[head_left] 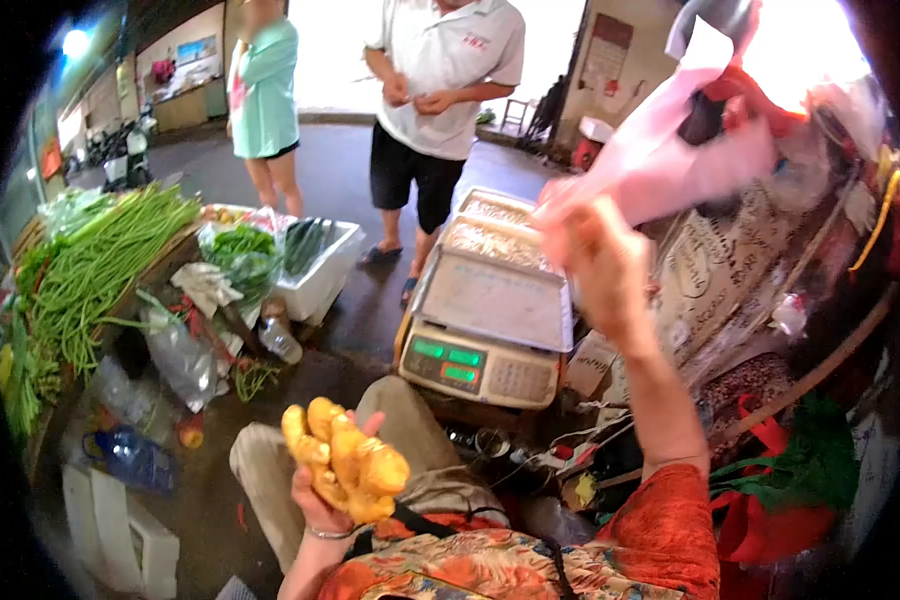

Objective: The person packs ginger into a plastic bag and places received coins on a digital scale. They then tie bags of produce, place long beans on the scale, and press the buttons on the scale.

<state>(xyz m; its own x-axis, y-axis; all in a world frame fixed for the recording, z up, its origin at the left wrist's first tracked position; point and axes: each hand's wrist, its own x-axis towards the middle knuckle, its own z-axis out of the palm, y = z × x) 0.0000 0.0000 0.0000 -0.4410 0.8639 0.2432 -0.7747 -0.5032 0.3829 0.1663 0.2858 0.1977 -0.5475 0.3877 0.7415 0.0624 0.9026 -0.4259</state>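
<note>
A large, knobbly piece of ginger (345, 460), yellow and shiny, rests in my left hand (318, 495) above my lap, with my fingers wrapped round it. Up at the right, my right hand (610, 265) is raised and closed on a pink plastic bag (660, 160). The bag is smeared by motion and stretches up towards a bundle of bags hanging at the top right. In front of my knees stands a digital scale (490, 300) with green lit numbers and a bare metal plate.
Leafy greens and long beans (120, 240) are heaped on the left. A white foam box (315, 275) holds bagged vegetables. Two people stand beyond the scale, one in a white shirt (448, 80), one in a green top (268, 90). Cardboard (715, 270) and cables crowd the right side.
</note>
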